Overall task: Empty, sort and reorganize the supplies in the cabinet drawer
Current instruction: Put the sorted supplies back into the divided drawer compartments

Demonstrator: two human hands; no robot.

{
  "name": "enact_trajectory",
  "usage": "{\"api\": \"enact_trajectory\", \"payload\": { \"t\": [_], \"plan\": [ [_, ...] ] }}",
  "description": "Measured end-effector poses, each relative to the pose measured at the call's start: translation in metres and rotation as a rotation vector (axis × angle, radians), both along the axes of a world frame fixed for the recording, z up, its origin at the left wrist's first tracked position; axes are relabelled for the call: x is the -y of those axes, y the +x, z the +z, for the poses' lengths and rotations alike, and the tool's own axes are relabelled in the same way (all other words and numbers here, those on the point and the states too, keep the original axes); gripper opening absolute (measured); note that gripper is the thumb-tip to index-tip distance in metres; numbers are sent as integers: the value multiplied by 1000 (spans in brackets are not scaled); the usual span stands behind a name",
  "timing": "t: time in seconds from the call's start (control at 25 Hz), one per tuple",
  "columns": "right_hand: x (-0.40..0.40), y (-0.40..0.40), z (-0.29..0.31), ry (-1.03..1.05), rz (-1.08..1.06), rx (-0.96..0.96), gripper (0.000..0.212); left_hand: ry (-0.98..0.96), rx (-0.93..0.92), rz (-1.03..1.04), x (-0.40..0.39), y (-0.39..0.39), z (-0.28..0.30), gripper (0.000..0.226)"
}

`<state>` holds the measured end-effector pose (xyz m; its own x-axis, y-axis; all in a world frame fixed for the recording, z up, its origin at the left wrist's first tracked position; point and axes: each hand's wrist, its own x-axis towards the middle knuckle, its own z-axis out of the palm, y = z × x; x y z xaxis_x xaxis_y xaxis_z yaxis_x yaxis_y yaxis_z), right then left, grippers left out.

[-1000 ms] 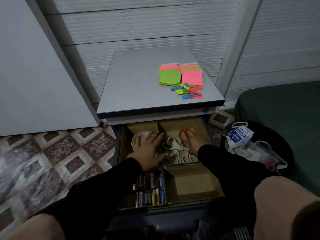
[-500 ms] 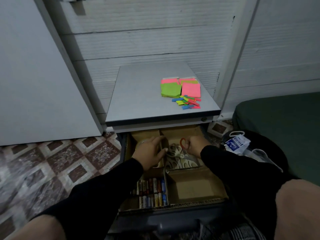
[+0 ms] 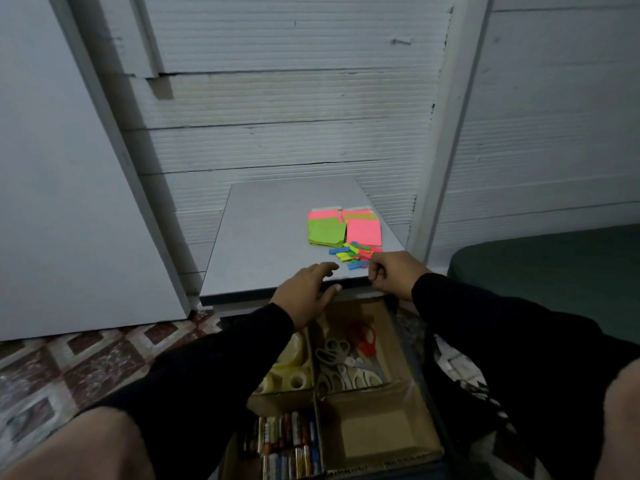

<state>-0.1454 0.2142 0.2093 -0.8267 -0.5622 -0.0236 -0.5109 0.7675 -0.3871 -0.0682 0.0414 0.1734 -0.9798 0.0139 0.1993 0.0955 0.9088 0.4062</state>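
The open drawer holds a cardboard divider box (image 3: 405, 344). Its back left compartment has clear tape rolls (image 3: 292, 370). White scissors (image 3: 337, 356) and red scissors (image 3: 365, 339) lie in the back right one. Batteries (image 3: 287, 441) fill the front left, and the front right compartment (image 3: 377, 434) is bare. On the grey cabinet top (image 3: 270, 244) lie pink and green sticky notes (image 3: 344, 228) and small coloured flags (image 3: 353, 254). My left hand (image 3: 306, 292) hovers over the top's front edge, fingers spread, holding nothing. My right hand (image 3: 391, 275) is beside the flags, fingers curled, nothing visible in it.
A white panel (image 3: 59, 174) leans on the left, over patterned floor tiles (image 3: 69, 368). A dark green cushion (image 3: 554, 271) lies on the right. A dark bag (image 3: 464, 379) sits beside the drawer. My knees frame the bottom corners.
Both hands have lifted out of the drawer's back compartments up to the cabinet top's front edge. The scissors and tape stayed in the drawer. The camera has tilted upward.
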Motion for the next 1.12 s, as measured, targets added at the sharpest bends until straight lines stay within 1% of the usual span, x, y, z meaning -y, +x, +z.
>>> {"api": "enact_trajectory", "payload": {
  "t": [0.2,0.28,0.36,0.48,0.64,0.72,0.84,0.92,1.04,1.12],
  "plan": [
    [6,-50,7,34,-17,-127,14,-113,15,33,17,-56,10,46],
    [8,-69,7,121,8,-184,16,-153,46,49,28,-82,10,48],
    [10,-91,6,200,23,-214,24,-187,90,83,37,-107,10,47],
    [18,-122,3,224,5,-200,38,-260,137,101,47,-141,9,46],
    [31,-150,-7,173,-41,-137,57,-335,211,38,50,-174,5,57],
    [36,-158,-15,190,-51,-119,63,-370,275,13,50,-183,2,64],
    [44,-166,-25,228,-67,-89,68,-344,286,39,55,-189,7,72],
    [47,-168,-26,196,-69,-85,71,-315,268,31,56,-190,13,77],
    [48,-168,-24,127,-80,-129,79,-262,311,-7,52,-193,16,77],
    [49,-170,-25,115,-96,-159,76,-239,309,33,51,-197,15,80]
  ]
}}
